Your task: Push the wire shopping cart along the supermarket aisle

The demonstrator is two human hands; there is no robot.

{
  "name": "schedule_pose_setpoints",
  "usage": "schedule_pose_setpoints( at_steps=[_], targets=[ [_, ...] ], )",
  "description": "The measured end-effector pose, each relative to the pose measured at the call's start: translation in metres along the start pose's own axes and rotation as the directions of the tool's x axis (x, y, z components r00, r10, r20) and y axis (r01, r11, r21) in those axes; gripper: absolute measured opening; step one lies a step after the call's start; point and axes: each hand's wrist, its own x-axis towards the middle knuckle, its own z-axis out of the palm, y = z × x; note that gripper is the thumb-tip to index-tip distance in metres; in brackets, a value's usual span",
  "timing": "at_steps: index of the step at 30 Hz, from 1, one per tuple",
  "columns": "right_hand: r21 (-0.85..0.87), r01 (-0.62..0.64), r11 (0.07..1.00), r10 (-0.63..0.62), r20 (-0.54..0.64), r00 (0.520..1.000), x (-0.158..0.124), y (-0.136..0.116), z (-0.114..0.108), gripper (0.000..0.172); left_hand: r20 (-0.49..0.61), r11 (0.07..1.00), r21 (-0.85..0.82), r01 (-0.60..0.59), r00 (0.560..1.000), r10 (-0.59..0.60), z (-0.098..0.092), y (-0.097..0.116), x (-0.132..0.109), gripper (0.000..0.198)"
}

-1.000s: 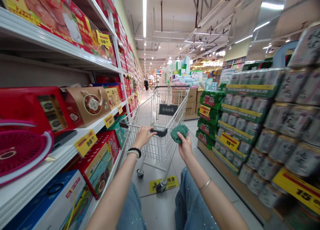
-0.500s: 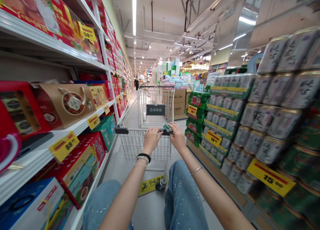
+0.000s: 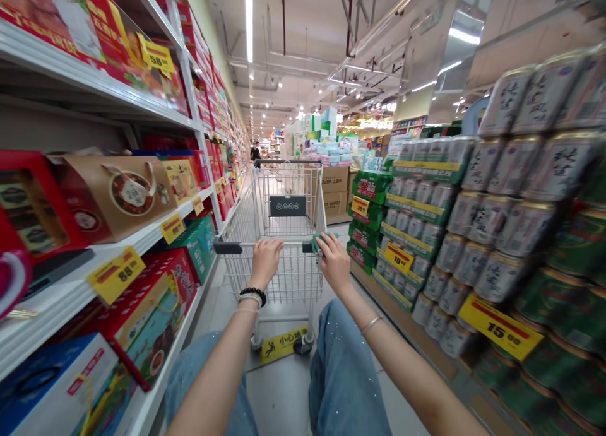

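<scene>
Down a supermarket aisle (image 3: 279, 392) we go, with white shelves (image 3: 71, 76) loaded with red gift boxes (image 3: 156, 316) on the left, a towering stack of cans (image 3: 492, 221) on the right, and 1 distant shopper (image 3: 255, 151) far up ahead. Dead centre, a wire shopping cart (image 3: 284, 215) stands on the tiles, brown cartons (image 3: 335, 183) showing through its mesh from beyond. Both hands are up on the cart handle (image 3: 293, 243), at the near end of the cart: the left hand (image 3: 265, 264) is clenched around the bar, and the right hand (image 3: 335, 264) grips it too, pinning a green cloth (image 3: 323, 238) against it. Down low, a yellow floor sign (image 3: 283, 344) lies right by the cart's wheels. Yellow price tags read 88 (image 3: 116, 275) and 15 (image 3: 500, 327). A beaded bracelet (image 3: 252, 294) circles the left wrist, a thin bangle (image 3: 372, 324) the right!
</scene>
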Motion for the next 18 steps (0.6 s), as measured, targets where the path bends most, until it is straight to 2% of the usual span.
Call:
schedule_pose_setpoints(
  at_steps=[2,4,6,9,11,14,18],
  targets=[
    [-0.011,-0.054,0.998,0.054,0.014,0.998,0.003,-0.02,0.01,0.056,-0.003,1.0,-0.005,0.026,1.0,-0.026,0.003,0.005,0.001,0.031],
    [0.0,0.024,1.0,-0.024,0.037,0.999,0.003,-0.039,0.022,0.058,-0.013,0.999,-0.01,0.032,0.999,-0.032,0.006,0.009,0.0,0.032],
    [0.024,0.151,0.988,-0.153,0.057,0.987,0.0,-0.046,0.029,0.06,-0.02,1.0,-0.017,0.015,1.0,-0.015,0.007,0.01,-0.002,0.033],
    [0.056,0.298,0.953,-0.302,0.069,0.951,-0.009,-0.03,0.028,0.06,-0.032,1.0,-0.028,-0.009,0.999,0.008,0.006,0.008,-0.007,0.034],
    [0.073,0.342,0.937,-0.347,0.073,0.935,-0.018,-0.012,0.021,0.058,-0.041,0.999,-0.034,-0.005,0.999,0.004,0.006,0.008,-0.009,0.033],
    [0.075,0.316,0.946,-0.321,0.074,0.944,-0.034,0.01,0.009,0.057,-0.048,0.999,-0.041,0.011,0.999,-0.013,0.006,0.013,-0.012,0.032],
    [0.051,0.243,0.969,-0.246,0.062,0.967,-0.052,0.017,-0.01,0.061,-0.062,0.998,-0.055,0.026,0.998,-0.029,0.008,0.024,-0.016,0.032]
  ],
)
